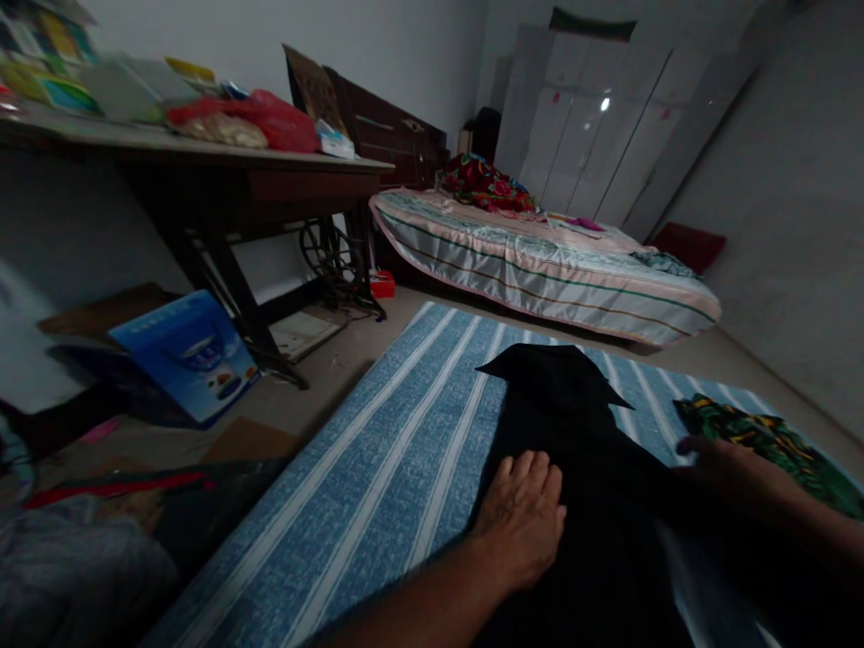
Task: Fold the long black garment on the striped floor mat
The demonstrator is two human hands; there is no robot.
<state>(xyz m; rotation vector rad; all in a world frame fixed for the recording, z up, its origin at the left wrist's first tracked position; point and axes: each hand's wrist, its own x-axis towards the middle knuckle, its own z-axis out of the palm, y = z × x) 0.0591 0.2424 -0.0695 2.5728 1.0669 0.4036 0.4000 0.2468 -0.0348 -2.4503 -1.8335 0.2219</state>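
Note:
A black collared garment (594,531), likely a shirt, lies spread on a blue and white striped bed cover (378,450), its collar (560,369) pointing away from me. My left hand (523,517) rests flat on the garment's left side, fingers stretched out. At the right, my right hand (735,472) is over the black sleeve that runs out to that side. It is blurred and its fingers are partly hidden, so a grip on the sleeve cannot be made out. Just beyond it lies a green, black and yellow patterned cloth (769,441).
A larger bed (540,261) with a red floral quilt (490,180) stands farther back. On the left is a sewing-machine table (270,162) carrying a red bag (270,117). Below it sits a blue carton (189,355). Grey cloth (74,558) lies at lower left.

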